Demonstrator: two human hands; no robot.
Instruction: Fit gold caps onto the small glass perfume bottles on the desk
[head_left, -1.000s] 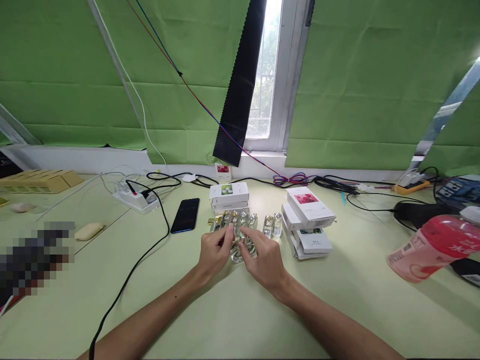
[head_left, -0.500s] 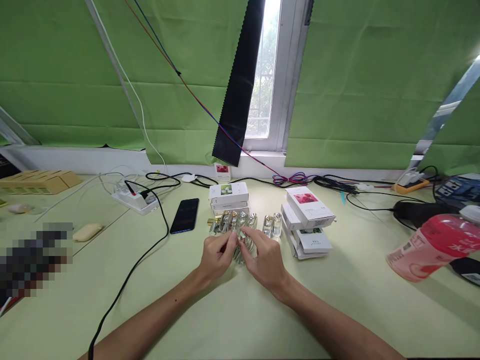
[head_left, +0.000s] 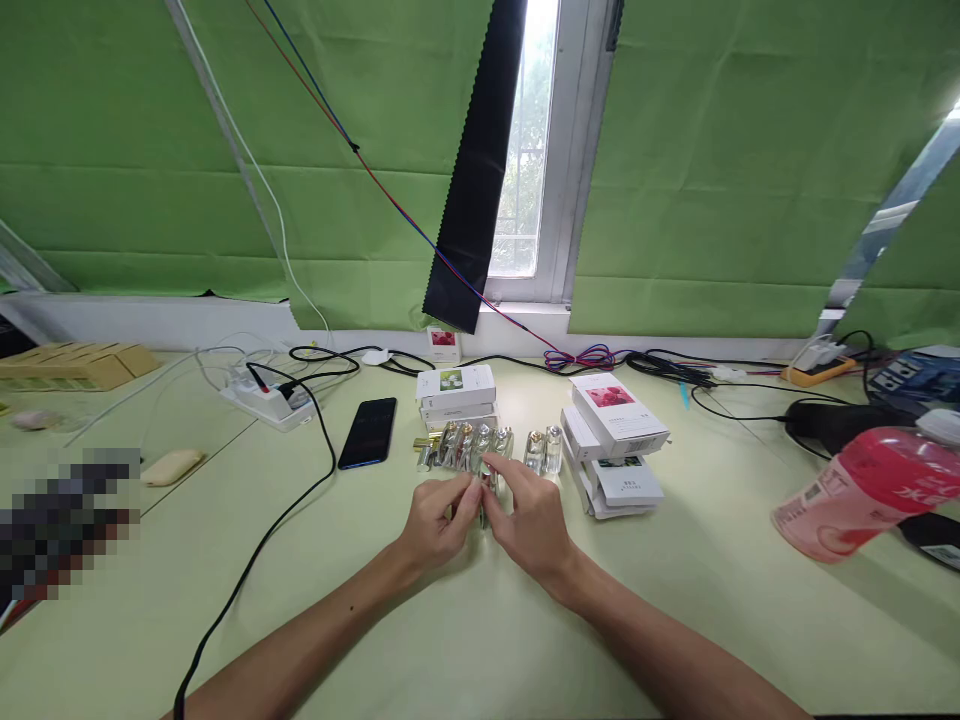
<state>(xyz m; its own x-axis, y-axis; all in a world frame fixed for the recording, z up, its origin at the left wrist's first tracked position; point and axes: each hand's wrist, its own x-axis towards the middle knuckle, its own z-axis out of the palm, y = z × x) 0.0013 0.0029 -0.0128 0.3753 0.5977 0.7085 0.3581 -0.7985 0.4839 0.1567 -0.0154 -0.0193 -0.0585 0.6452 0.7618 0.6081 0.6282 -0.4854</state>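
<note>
On a pale green table backed by green curtains, a small glass bottle is pinched between the left hand and right hand, just before the bottle row, apparently being handled at its cap, steady fingertip control being called for.

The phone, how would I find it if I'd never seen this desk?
Start at the window and drop to the green desk. Left of the white boxes and the row of small bottles, the phone lies flat beside a black cable. It is the only dark, flat slab there.
</note>
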